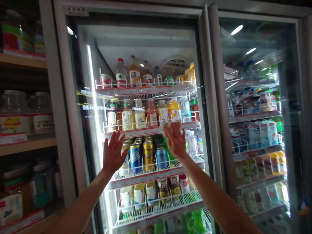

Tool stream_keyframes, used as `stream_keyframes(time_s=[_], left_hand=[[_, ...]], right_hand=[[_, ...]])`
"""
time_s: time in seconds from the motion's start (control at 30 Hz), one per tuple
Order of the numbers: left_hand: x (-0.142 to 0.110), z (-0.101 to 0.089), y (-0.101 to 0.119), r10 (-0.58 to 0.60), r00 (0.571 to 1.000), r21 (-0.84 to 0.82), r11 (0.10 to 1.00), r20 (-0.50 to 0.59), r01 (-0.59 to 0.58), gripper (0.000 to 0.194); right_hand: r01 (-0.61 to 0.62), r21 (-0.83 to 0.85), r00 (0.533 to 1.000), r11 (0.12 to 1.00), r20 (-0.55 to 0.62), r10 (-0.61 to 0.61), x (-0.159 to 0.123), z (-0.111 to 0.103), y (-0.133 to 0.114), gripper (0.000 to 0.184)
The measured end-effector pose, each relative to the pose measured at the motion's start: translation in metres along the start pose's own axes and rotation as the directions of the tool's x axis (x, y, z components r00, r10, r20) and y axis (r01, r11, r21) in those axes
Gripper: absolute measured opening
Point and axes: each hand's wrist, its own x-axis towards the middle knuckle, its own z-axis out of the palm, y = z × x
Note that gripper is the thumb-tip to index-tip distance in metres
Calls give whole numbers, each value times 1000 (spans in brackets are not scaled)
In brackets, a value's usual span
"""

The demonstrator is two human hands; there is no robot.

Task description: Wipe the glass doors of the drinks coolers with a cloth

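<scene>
My left hand [114,153] is raised with its fingers spread, in front of the glass door [141,42] of a lit drinks fridge. It seems to rest on the glass, and nothing is in it. Higher up and to the right, my right hand [177,143] has a pale, crumpled cloth [172,125] under its fingers, against the same door. The cloth and fingertips are a little blurred. Beyond the glass, a blue can [135,158] and a gold can [148,156] stand between my hands, with a row of bottles [152,113] on the shelf above.
A metal frame [214,97] separates this door from a second fridge door [255,48] at the right, with packed drinks behind it. At the left, wooden shelves [29,146] carry several jars [15,112]. Ceiling lights reflect in the glass.
</scene>
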Motion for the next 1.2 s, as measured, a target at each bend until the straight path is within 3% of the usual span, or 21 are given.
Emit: stream_keyframes(time_s=[0.07,0.13,0.17,0.23,0.3,0.33,0.37,0.43,0.5,0.57,0.6,0.67,0.73,0.77,0.8,0.87,0.93,0.97,1.07,1.13,1.2], left_hand=[[0,0,1,3,1000,15,1000,-4,-3,65],[0,0,2,1,1000,28,1000,1,-1,65],[0,0,3,1,1000,32,999,3,-1,65],[1,0,4,0,1000,42,999,6,0,65],[1,-1,4,-3,1000,55,998,9,2,66],[2,-1,5,-3,1000,62,998,10,2,66],[2,-1,5,-4,1000,68,998,11,3,66],[1,1,5,-7,1000,77,997,13,6,66],[0,2,4,-9,1000,84,996,14,8,67],[-1,3,4,-18,1000,84,996,21,16,67],[-1,3,4,-23,999,80,997,25,21,67],[-1,3,3,-31,999,72,997,31,29,68],[-1,3,3,-35,999,61,998,29,33,68],[-1,3,3,-37,999,53,998,30,36,68],[-1,2,3,-36,999,44,998,32,35,68],[-1,1,2,-26,999,25,999,33,26,68],[-1,0,1,-13,1000,16,1000,25,12,69],[-2,0,1,-9,1000,15,1000,20,8,69],[-3,1,1,-13,1000,14,1000,9,12,70],[-3,2,0,-14,1000,15,1000,-11,14,73],[-4,3,0,-19,999,15,1000,-33,20,77]], right_hand=[[-319,-26,933,947,-186,309,12,-3,36,52],[-433,3,868,902,-269,417,19,-1,47,51],[-393,16,887,920,-257,383,18,1,41,52],[-147,45,979,988,-136,152,8,6,18,54],[97,93,995,991,-14,-96,-6,7,2,55],[141,107,990,984,13,-143,-11,6,3,54],[116,103,993,988,8,-118,-13,3,11,52],[-108,68,989,992,-93,115,-8,-1,39,50],[-335,57,917,941,-211,339,4,-4,62,49],[-376,62,894,925,-237,379,12,-2,59,51],[-315,65,926,947,-200,321,12,-1,49,53],[-56,89,997,994,-43,60,5,2,22,57],[165,133,979,977,94,-178,-4,3,7,60],[181,129,974,975,113,-196,-6,2,10,59],[118,101,988,988,91,-127,-5,0,18,58],[-182,29,981,983,-61,184,5,-4,43,54],[-418,22,887,908,-207,414,17,-5,58,50],[-454,31,862,891,-238,447,20,-5,56,49],[-327,50,926,944,-182,331,14,4,12,49],[-132,61,989,989,-58,136,-1,10,-22,52],[68,66,996,996,56,-72,-14,10,-32,52]])
